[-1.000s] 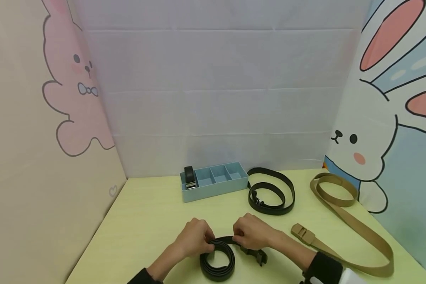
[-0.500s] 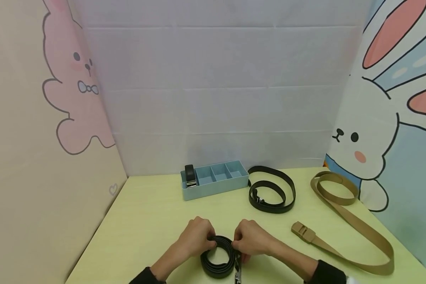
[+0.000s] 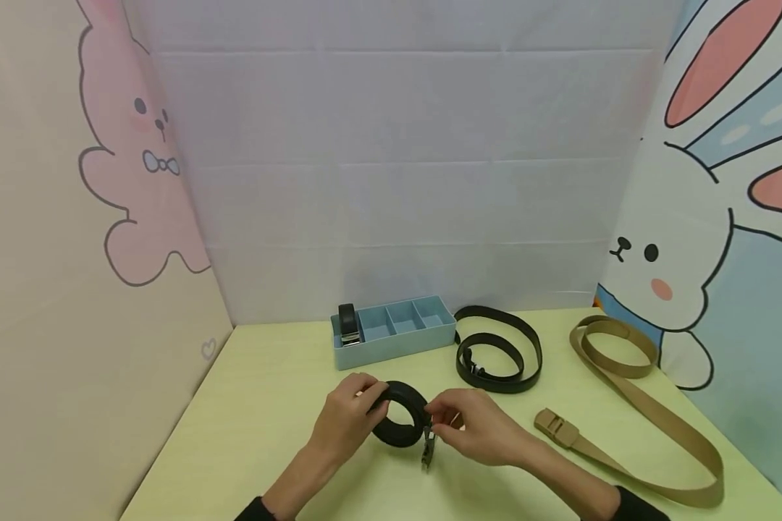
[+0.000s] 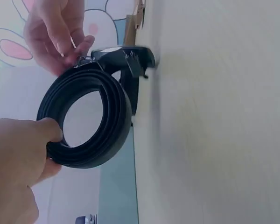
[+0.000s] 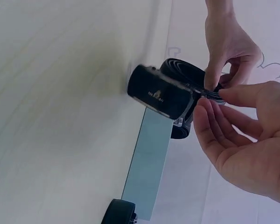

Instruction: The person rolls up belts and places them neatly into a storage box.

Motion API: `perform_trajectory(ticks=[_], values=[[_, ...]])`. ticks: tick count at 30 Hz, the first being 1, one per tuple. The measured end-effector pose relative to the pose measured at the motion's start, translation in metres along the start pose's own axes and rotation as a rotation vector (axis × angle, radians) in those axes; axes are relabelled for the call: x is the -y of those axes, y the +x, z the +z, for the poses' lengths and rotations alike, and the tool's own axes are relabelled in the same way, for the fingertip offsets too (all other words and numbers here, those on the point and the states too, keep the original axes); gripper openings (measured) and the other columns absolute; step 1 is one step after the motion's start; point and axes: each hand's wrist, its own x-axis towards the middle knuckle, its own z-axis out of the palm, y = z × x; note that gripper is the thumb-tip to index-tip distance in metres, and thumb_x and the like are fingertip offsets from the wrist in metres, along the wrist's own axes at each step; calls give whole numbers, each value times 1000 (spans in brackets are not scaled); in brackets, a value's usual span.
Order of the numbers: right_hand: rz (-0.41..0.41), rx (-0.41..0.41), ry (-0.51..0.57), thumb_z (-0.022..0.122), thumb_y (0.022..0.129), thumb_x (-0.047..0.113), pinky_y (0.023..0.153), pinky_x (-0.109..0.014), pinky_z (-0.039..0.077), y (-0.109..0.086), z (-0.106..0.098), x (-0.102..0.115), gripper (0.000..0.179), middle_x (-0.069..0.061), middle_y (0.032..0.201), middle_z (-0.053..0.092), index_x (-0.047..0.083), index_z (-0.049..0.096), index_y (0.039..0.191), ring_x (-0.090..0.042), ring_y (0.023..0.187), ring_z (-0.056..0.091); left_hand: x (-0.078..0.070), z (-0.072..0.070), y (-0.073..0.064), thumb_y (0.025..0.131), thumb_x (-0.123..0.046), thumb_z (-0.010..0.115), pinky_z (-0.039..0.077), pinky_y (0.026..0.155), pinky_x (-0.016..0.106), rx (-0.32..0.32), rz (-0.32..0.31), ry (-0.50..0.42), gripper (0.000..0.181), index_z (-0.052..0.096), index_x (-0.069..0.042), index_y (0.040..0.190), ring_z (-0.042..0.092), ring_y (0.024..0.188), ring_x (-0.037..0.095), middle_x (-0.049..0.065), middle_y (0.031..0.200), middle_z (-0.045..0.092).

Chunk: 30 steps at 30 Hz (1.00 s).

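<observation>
A black belt [image 3: 397,436], wound into a tight coil, is held up over the table and tilted. My left hand [image 3: 348,416] grips the coil at its left side, thumb on the near face and fingers behind, as the left wrist view shows. At the coil's right side, my right hand [image 3: 476,427] pinches the belt just by the buckle [image 5: 154,93] between thumb and fingertips. The dark plate buckle hangs down from the coil, and small lettering marks its face in the right wrist view.
Behind the hands stands a blue divided tray [image 3: 397,349]; its leftmost compartment holds a rolled black belt [image 3: 348,322] with a silver buckle. Right of it lies a loosely looped black belt [image 3: 498,387]. A tan webbing belt [image 3: 665,418] stretches along the table's right side.
The buckle end first pointed out to the right, then swung in beside the coil. Both hands have since lifted the coil off the table and moved it away from me.
</observation>
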Motion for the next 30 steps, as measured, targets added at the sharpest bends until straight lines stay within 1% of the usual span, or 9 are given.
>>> perform_trajectory(ticks=[3, 7, 10, 12, 15, 17, 20, 25, 30], values=[[-108, -2, -20, 77, 106, 7, 80, -24, 63, -3, -3, 3, 12, -2, 106, 81, 9, 81, 116, 2, 92, 70, 6, -1, 4, 71, 1, 98, 63, 71, 25, -100, 70, 1, 30, 80, -5, 95, 72, 82, 18, 5, 91, 72], [-224, -145, -21, 79, 103, 1, 75, -25, 62, -5, -5, 1, 14, 0, 99, 79, 14, 81, 107, 1, 86, 68, 12, -5, 13, 90, 0, 80, 63, 67, 25, -203, 138, -24, 8, 80, -2, 98, 70, 80, 21, 9, 91, 72], [-222, -230, 22, 78, 102, -1, 79, -28, 64, -4, -10, -3, 20, 0, 104, 79, 14, 79, 114, -3, 90, 71, 15, -9, 20, 106, -11, 67, 63, 67, 26, -261, 148, -45, 18, 81, -1, 100, 70, 81, 21, 10, 93, 73], [-210, -189, 90, 77, 103, 0, 89, -32, 66, -3, -16, -5, 26, -3, 114, 79, 13, 77, 126, -6, 102, 74, 14, -10, 24, 110, -16, 65, 65, 68, 29, -294, 141, -72, 24, 81, 0, 101, 72, 83, 22, 11, 95, 74], [-207, -46, 234, 73, 107, 3, 107, -33, 63, -2, -23, -7, 36, -10, 130, 79, 9, 72, 142, -9, 121, 74, 12, -11, 29, 113, -19, 65, 67, 72, 32, -332, 121, -131, 27, 81, 1, 105, 76, 85, 24, 12, 98, 75], [-220, 36, 325, 71, 109, 3, 114, -32, 60, 0, -24, -8, 38, -16, 136, 79, 5, 69, 147, -11, 128, 74, 10, -11, 32, 113, -19, 66, 68, 75, 33, -341, 111, -188, 26, 81, 2, 108, 78, 86, 25, 13, 101, 75], [-248, 94, 429, 69, 108, -1, 117, -30, 57, 3, -24, -7, 39, -23, 136, 78, -1, 68, 147, -12, 130, 74, 8, -9, 33, 113, -17, 68, 69, 79, 30, -329, 95, -270, 23, 81, 3, 113, 80, 88, 26, 14, 104, 75], [-226, 66, 512, 76, 104, -1, 114, -28, 59, 6, -18, -3, 37, -28, 130, 78, -4, 72, 141, -11, 122, 76, 4, -4, 31, 102, 1, 80, 69, 80, 29, -298, 10, -452, 15, 80, 3, 116, 82, 88, 29, 15, 106, 75], [-174, 22, 540, 81, 103, 4, 104, -27, 63, 10, -10, -3, 32, -32, 123, 78, -5, 75, 133, -11, 112, 79, 1, 2, 27, 80, 24, 87, 69, 76, 30, -285, -99, -589, 42, 80, 3, 116, 83, 86, 32, 17, 106, 75]])
